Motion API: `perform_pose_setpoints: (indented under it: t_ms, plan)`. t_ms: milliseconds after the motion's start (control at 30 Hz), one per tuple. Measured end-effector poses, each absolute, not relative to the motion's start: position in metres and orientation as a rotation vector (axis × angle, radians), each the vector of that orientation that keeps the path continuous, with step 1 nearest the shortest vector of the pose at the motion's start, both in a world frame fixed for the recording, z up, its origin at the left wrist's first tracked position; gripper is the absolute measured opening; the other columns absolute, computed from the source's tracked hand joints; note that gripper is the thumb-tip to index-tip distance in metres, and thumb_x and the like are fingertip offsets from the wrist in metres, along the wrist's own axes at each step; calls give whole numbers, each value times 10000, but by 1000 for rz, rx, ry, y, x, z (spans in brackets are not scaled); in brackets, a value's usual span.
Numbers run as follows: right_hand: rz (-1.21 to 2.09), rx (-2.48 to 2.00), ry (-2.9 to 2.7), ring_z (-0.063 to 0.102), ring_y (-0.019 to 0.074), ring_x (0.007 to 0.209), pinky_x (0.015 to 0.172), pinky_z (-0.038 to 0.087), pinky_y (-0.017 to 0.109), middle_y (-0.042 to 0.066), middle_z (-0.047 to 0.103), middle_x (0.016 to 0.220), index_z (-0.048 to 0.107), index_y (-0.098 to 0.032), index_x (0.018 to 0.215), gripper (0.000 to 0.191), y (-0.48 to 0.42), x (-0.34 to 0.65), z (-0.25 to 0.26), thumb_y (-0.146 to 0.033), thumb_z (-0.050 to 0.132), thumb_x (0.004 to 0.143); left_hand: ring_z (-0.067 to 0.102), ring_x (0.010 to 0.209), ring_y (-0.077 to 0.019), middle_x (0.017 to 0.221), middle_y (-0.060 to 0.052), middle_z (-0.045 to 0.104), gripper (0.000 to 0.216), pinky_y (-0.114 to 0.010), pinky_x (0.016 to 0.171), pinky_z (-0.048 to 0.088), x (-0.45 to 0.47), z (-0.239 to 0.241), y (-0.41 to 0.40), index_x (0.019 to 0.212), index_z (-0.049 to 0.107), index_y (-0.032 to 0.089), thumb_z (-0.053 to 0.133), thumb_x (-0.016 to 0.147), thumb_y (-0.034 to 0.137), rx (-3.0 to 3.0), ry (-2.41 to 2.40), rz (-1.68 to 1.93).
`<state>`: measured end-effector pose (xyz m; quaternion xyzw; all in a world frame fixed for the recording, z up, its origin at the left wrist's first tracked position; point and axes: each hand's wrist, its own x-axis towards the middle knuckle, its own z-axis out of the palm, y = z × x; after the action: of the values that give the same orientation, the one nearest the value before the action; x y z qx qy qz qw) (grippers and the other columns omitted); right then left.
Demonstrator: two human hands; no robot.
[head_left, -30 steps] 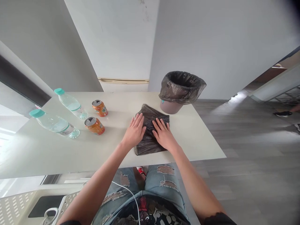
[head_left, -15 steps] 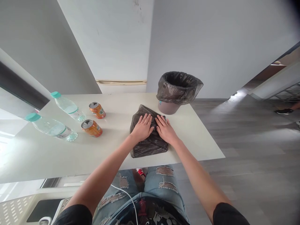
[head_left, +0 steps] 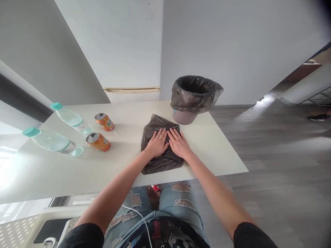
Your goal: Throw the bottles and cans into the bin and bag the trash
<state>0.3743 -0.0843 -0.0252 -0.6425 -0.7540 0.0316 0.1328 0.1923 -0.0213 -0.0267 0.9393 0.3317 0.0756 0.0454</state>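
Both palms flat, fingers spread, nothing grasped: left hand (head_left: 156, 144) and right hand (head_left: 178, 143) side by side pressing folded bin bag (head_left: 159, 160) onto table (head_left: 116, 165), at 7 o'clock from lined bin (head_left: 192, 98). Best flattened with even pressure, strokes outward from the centre.

White table (head_left: 207, 137) bears bag (head_left: 160, 162), bin (head_left: 184, 117), bottles (head_left: 51, 141), cans (head_left: 99, 142).

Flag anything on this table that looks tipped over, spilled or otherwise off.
Two water bottles and two orange cans lie on their sides on the table, not upright. No spill shows. Both hands press flat on a folded dark bag.
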Motion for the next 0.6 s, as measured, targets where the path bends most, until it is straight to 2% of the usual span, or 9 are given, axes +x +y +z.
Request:
perform_pose_setpoints:
  t_ms: [67,167,233,267,333,400,500,533,600]
  plan:
    - [107,-1858,-2182,256,301,1645,1334,178,604,115,282,1763,359,-130,1679,616,-85,372,-22,-305,265,1096,162,1663,-353,1770,-182,231,718,-572,1351,162,193,-22,-20,1690,273,48,263,1105,464,2866,979,234]
    - [85,-1820,-2131,246,317,1645,1298,103,728,115,302,1756,327,-161,1691,607,-88,372,-8,-302,241,1107,116,1673,-341,1770,-162,258,707,-600,1354,128,186,0,-20,1698,271,93,268,1111,487,2838,962,395]
    - [24,-1767,-2070,292,325,1622,1281,86,760,109,367,1731,403,-197,1657,574,-96,377,3,-302,249,1115,177,1665,-331,1744,-134,343,642,-604,1348,163,169,20,-22,1673,363,161,313,1111,468,2781,1019,583]
    - [2,-1729,-2041,355,323,1588,1285,138,734,109,439,1693,482,-209,1611,548,-102,382,7,-290,266,1115,273,1636,-324,1701,-122,427,581,-595,1337,215,157,29,-25,1629,451,197,340,1111,437,2748,1042,654]
    - [8,-1648,-2011,519,309,1443,1239,335,627,115,618,1536,642,-219,1469,492,-120,392,13,-246,311,1105,540,1452,-285,1505,-102,638,455,-541,1257,381,126,41,-33,1455,647,252,364,1110,343,2714,1008,671]
    - [55,-1580,-2020,629,298,1238,1080,493,532,120,738,1320,735,-224,1331,443,-143,403,14,-216,362,1092,654,1269,-260,1326,-87,734,397,-498,1138,487,92,43,-46,1313,734,271,398,1105,304,2730,918,567]
    - [149,-1507,-2087,655,298,1112,959,534,498,116,758,1212,760,-247,1275,325,-178,411,10,-307,506,1081,660,1238,-264,1325,-76,734,325,-490,1083,507,51,35,-69,1315,730,295,591,1051,423,2753,770,376]
    - [189,-1486,-2121,653,301,1131,969,533,502,115,748,1245,743,-255,1310,321,-188,411,8,-369,569,1066,649,1260,-274,1356,-79,721,397,-497,1090,498,42,32,-77,1344,713,301,672,999,492,2752,732,335]
    - [251,-1460,-2183,638,318,1204,1017,518,523,125,714,1340,667,-256,1432,485,-202,408,4,-496,673,1011,630,1294,-302,1401,-92,701,617,-519,1109,476,33,28,-90,1397,678,301,790,873,607,2757,687,295]
